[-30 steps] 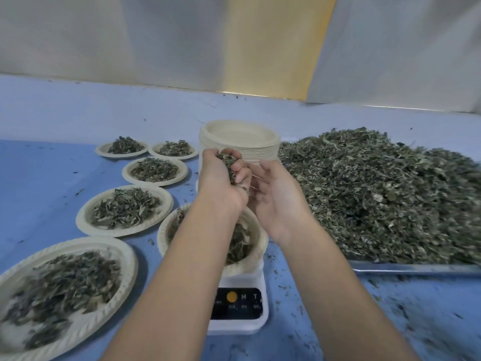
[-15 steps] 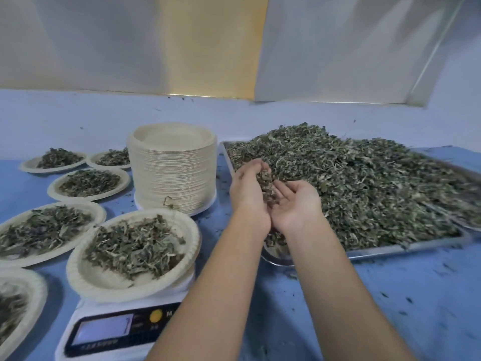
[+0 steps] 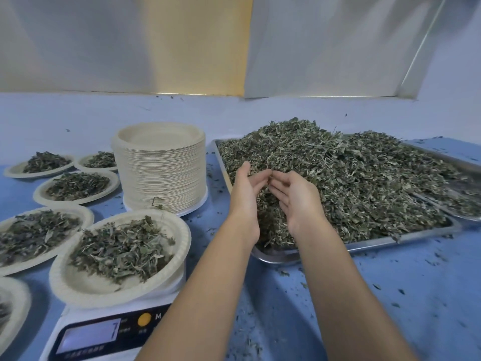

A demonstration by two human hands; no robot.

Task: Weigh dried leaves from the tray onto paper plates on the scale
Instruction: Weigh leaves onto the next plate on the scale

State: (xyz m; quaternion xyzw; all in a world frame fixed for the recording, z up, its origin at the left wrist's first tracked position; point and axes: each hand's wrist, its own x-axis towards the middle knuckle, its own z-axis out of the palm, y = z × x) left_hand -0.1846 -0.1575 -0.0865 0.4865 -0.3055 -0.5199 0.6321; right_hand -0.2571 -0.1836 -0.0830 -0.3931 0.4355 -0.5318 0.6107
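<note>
Here, the left hand and the right hand hover at centre frame over the near-left corner of the tray. Their palms face each other, fingers loosely cupped and fingertips almost meeting; neither plainly grips anything. The dried leaves are heaped in the tray at right. At lower left, 1 leaf-filled paper plate sits on the scale, with a stack of empty plates behind it.

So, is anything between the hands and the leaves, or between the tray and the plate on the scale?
Nothing visible. The left hand and right hand hover open over the dried green leaves in the metal tray. Only blue table separates it from the beige paper plate on the white scale.
</note>
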